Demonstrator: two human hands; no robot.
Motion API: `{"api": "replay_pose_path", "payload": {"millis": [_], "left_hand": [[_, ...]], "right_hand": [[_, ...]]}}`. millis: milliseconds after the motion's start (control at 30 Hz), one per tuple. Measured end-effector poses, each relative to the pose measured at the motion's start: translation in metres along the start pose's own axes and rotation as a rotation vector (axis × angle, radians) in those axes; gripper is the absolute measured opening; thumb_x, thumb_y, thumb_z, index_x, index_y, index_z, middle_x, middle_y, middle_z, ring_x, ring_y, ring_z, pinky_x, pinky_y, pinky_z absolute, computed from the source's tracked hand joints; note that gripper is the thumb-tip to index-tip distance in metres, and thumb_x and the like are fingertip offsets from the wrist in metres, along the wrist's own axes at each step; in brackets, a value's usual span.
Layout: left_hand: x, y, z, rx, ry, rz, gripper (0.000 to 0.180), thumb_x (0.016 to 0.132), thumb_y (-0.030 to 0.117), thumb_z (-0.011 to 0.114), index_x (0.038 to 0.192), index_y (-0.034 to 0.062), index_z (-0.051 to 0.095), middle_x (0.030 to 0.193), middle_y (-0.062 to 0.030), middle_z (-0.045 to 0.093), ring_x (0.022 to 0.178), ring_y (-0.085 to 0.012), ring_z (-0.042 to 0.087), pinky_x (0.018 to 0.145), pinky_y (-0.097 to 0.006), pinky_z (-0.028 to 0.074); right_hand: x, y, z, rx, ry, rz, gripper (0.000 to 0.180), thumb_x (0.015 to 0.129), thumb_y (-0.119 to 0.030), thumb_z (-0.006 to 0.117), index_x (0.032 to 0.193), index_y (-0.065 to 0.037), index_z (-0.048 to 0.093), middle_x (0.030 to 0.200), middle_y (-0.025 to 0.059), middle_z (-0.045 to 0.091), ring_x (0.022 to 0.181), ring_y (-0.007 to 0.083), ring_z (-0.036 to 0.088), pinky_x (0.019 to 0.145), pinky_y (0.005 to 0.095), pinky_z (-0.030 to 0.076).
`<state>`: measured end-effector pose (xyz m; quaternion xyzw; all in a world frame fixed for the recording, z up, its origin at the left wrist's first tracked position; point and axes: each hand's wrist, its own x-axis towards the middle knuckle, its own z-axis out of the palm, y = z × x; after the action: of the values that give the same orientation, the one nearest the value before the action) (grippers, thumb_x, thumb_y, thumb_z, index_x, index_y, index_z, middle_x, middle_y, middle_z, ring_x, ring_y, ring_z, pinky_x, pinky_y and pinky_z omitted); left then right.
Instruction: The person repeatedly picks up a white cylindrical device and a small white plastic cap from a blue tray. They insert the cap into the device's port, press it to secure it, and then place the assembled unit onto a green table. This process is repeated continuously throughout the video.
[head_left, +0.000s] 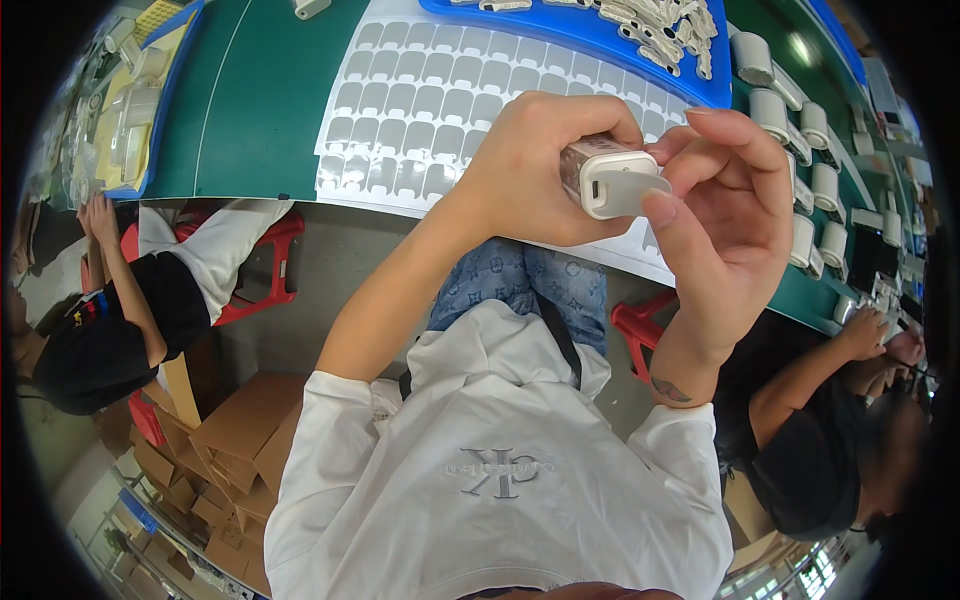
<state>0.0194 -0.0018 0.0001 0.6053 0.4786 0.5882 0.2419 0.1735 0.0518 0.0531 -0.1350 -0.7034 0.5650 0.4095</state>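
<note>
My left hand point(545, 165) is wrapped round a small white box-shaped device point(605, 170), its end face with a small slot turned toward me. Over that end lies a thin grey rounded piece point(640, 193), which looks like a sticker. My right hand point(735, 200) has its thumb and a fingertip at the right edge of this piece, the other fingers curled above. Under both hands, a white sheet of grey rounded stickers point(425, 105) lies on the green table point(260, 100).
A blue tray point(725, 60) of small white parts sits beyond the sheet. Several white cylindrical devices point(768, 110) stand at the right. Another blue tray point(160, 110) is at the far left. People work on both sides; cardboard boxes point(245, 430) lie behind at the left.
</note>
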Motion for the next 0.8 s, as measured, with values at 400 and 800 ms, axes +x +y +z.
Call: {"api": "replay_pose_path", "payload": {"millis": [400, 800], "left_hand": [[-0.0004, -0.0001, 0.0005, -0.009, 0.007, -0.003, 0.035, 0.055, 0.015, 0.084, 0.082, 0.0086, 0.062, 0.074, -0.0070, 0.065, 0.064, -0.0250, 0.065, 0.058, -0.031, 0.050], [0.0002, -0.0021, 0.0012, -0.002, 0.014, 0.016, 0.034, 0.056, 0.017, 0.084, 0.082, 0.0088, 0.062, 0.073, -0.0064, 0.065, 0.063, -0.0248, 0.064, 0.057, -0.031, 0.050]], "right_hand": [[-0.0006, 0.0000, 0.0007, -0.022, 0.005, -0.013, 0.049, 0.077, 0.003, 0.070, 0.122, 0.003, 0.052, 0.080, 0.0045, 0.059, 0.094, 0.0165, 0.057, 0.089, 0.0294, 0.043], [-0.0012, 0.0001, 0.0033, -0.084, 0.030, -0.038, 0.047, 0.076, 0.005, 0.069, 0.121, 0.004, 0.054, 0.081, 0.0044, 0.059, 0.090, 0.0163, 0.057, 0.088, 0.0290, 0.042]]}}
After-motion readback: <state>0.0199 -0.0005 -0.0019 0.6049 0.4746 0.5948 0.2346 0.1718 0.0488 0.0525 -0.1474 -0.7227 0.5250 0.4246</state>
